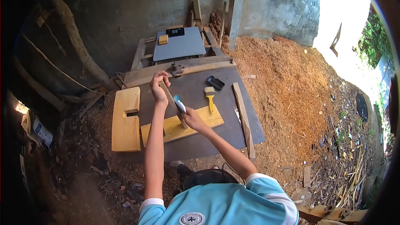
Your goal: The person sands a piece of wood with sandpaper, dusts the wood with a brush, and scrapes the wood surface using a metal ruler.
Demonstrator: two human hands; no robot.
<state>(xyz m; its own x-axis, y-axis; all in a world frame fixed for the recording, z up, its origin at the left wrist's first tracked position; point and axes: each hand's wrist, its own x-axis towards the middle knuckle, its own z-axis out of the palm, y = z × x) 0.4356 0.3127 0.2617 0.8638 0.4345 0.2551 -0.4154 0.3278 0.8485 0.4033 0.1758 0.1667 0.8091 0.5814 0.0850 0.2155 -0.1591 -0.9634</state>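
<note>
My left hand (160, 86) is closed around the upper end of a narrow wooden strip (173, 105). The strip stands tilted, its lower end at a varnished yellow board (171, 128) lying on the dark tabletop. In my right hand (193, 120) is a small white object with a blue tip (180, 104), held against or close beside the strip; its exact kind is unclear. A paintbrush with a yellow handle (211, 104) rests partly on the board. Left of my forearm lies a notched wooden board (126, 121).
A black open case (216, 82) and a long wooden stick (243, 118) lie on the dark table (191, 152). Behind stands a grey digital scale (180, 46) with a small wood block (163, 39). Sawdust (287, 100) covers the ground at right.
</note>
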